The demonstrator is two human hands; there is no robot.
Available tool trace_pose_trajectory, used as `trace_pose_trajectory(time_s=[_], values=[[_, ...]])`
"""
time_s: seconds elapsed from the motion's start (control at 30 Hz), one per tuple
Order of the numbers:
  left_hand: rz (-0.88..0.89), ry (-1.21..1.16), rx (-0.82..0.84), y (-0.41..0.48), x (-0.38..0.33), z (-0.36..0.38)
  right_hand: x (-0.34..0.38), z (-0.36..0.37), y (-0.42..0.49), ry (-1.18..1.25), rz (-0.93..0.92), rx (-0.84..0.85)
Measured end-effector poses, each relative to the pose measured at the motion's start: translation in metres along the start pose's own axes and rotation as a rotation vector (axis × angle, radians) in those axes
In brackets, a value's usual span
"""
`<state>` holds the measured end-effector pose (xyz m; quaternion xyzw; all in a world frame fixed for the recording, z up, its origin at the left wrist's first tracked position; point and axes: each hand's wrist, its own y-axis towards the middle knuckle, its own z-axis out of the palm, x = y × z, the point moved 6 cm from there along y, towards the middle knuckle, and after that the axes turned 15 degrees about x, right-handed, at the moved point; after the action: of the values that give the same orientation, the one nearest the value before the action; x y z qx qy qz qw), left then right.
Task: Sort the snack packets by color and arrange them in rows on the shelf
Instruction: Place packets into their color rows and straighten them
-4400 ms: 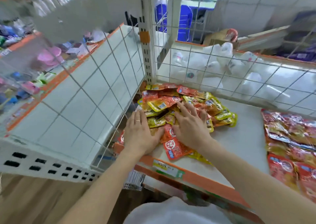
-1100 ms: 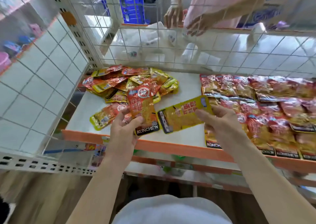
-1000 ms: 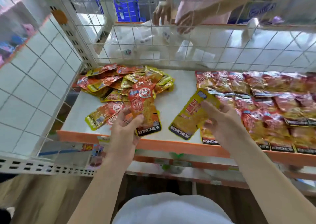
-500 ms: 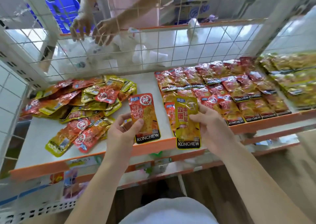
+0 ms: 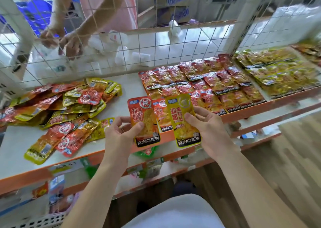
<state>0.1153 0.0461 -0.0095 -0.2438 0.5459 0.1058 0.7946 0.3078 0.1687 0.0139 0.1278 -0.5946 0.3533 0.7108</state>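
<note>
packets sit one to each hand, upright and side by side over the front edge of the shelf [image 5: 128, 81], faces toward the wearer, probably so the colours can be told apart. the left hand [image 5: 119, 134] pinches the red packet [image 5: 144, 120] at its lower half; the right hand [image 5: 210, 130] pinches the yellow packet [image 5: 184, 120] likewise. a mixed heap [image 5: 66, 106] lies at the shelf's left end, red rows [image 5: 199, 85] fill its middle, yellow rows [image 5: 278, 73] lie farther right, which suggests where each goes.

Held upright, side by side at shelf [image 5: 128, 82] front: red packet [image 5: 144, 121] & yellow packet [image 5: 184, 120]. Mixed pile [image 5: 66, 109] lies left; red rows [image 5: 199, 87] right; yellow rows [image 5: 278, 74] beyond, blurry, prob. same brand.
</note>
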Motion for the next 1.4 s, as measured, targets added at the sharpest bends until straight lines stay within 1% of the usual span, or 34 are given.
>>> trace_pose_trajectory(time_s=[0.13,0.2,0.3,0.53,0.67,0.8,0.9,1.0,1.1,1.2,1.3,1.4], values=[[-0.011,0.028,0.011,0.008,0.002,0.013,0.000,-0.010,0.012,-0.010,-0.001,0.008],[0.006,0.073,-0.018,0.016,0.004,0.018,0.001,-0.016,0.021,-0.015,0.028,0.037],[0.063,0.149,-0.126,0.024,0.007,0.020,0.004,-0.026,0.037,-0.019,0.080,0.110],[0.081,0.143,-0.358,0.028,0.015,0.047,0.015,-0.055,0.075,-0.106,0.095,0.202],[0.117,0.151,-0.430,0.031,0.016,0.070,0.017,-0.072,0.090,-0.134,0.098,0.245],[0.137,0.094,-0.523,0.032,0.024,0.083,0.020,-0.083,0.104,-0.165,0.112,0.294],[0.160,0.072,-0.592,0.030,0.026,0.082,0.019,-0.083,0.112,-0.196,0.125,0.329],[0.159,0.102,-0.630,0.028,0.025,0.073,0.016,-0.079,0.117,-0.226,0.129,0.334],[0.136,0.210,-0.630,0.036,0.021,0.053,0.018,-0.069,0.125,-0.246,0.099,0.324],[0.063,0.350,-0.623,0.052,0.020,0.028,0.017,-0.060,0.129,-0.253,0.090,0.317],[0.030,0.622,-0.631,0.070,0.010,0.012,0.017,-0.054,0.133,-0.251,0.091,0.307],[0.058,0.918,-0.609,0.083,-0.003,0.011,0.015,-0.051,0.140,-0.261,0.089,0.250]])
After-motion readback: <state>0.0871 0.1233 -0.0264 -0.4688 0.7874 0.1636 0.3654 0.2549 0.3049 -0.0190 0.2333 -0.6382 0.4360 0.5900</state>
